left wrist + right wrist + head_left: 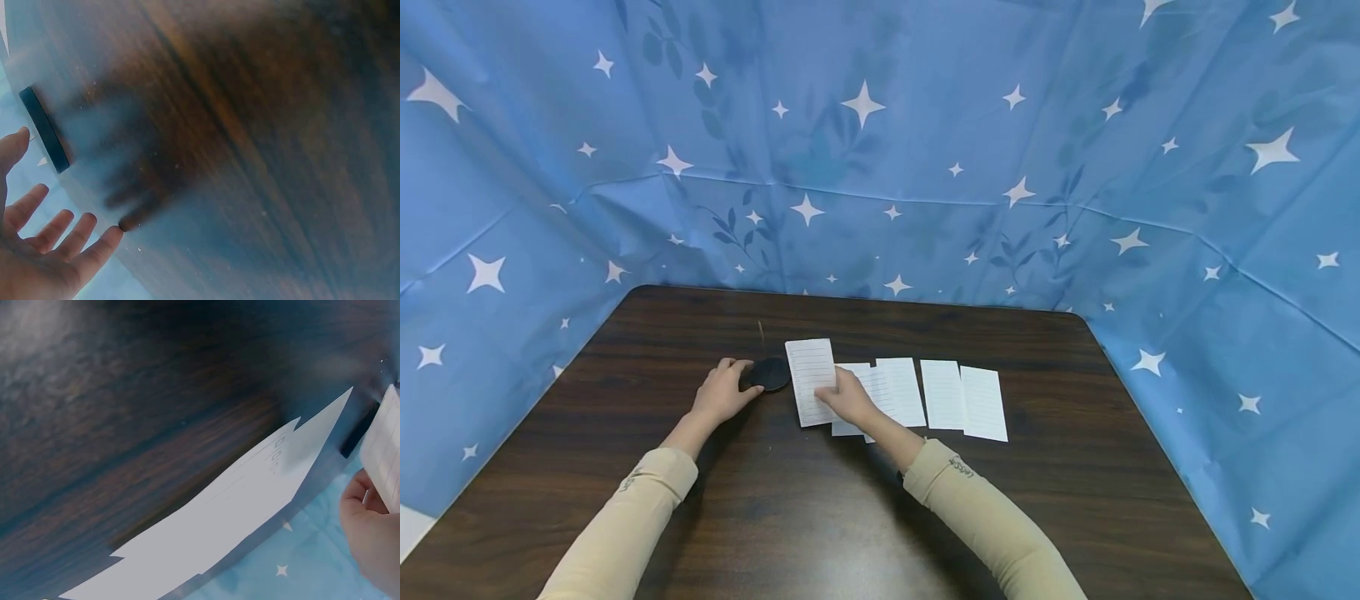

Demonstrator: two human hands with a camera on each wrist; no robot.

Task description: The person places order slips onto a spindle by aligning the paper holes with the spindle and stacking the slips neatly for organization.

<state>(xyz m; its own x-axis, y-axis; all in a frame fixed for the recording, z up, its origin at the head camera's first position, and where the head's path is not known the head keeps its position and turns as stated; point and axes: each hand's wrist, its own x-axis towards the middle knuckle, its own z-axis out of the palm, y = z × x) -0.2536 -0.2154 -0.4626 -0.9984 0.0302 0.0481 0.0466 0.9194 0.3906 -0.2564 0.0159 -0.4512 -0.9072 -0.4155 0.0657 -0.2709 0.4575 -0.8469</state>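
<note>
My right hand (852, 400) pinches a lined white paper sheet (809, 379) at its right edge, thumb on the near face. In the right wrist view, the same lined sheet (382, 450) stands raised in the right hand (369, 534). My left hand (718, 395) is beside a flat black round object (771, 375), its thumb and fingers spread toward its left side. The left wrist view shows a gap between the left hand (53, 256) and the dark rim of that black object (45, 130). What the black object is I cannot tell.
Several lined sheets (901, 392) lie partly overlapping to the right of the held one, some behind the right hand. Farther right are two more sheets (942, 393) side by side. The dark wooden table (1112, 467) ends at a blue star-patterned curtain (925, 125).
</note>
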